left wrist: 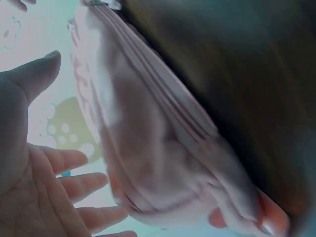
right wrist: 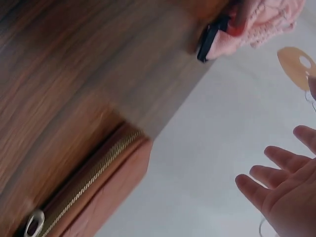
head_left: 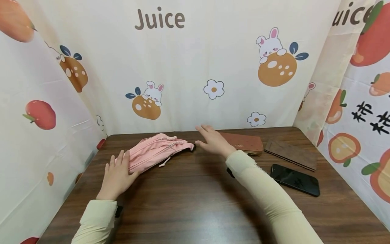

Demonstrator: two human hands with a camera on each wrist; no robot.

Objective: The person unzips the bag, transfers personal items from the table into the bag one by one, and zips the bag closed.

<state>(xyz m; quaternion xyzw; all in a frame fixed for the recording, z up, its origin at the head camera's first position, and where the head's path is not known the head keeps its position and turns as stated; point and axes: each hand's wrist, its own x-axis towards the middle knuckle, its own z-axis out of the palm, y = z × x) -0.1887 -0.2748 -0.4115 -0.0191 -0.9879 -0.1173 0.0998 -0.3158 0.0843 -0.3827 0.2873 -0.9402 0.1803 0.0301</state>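
A pink fabric bag (head_left: 149, 154) with zips, whitish cords and a black buckle (right wrist: 210, 42) at its right end lies on the back left of the table. My left hand (head_left: 117, 178) is at the bag's left end, fingers spread. In the left wrist view the palm and extended fingers appear beside the pink bag (left wrist: 138, 108); whether they touch it I cannot tell. Over the table, between the bag and a reddish-brown zip wallet (head_left: 243, 143), my right hand (head_left: 214, 142) extends with its fingers out and holds nothing. It partly hides the wallet in the head view.
Right of the zip wallet lies a flat dark brown wallet (head_left: 290, 154). A black smartphone (head_left: 295, 179) is in front of it, near my right forearm. Patterned curtains (head_left: 182, 61) stand along the back and sides of the wooden table (head_left: 182, 210).
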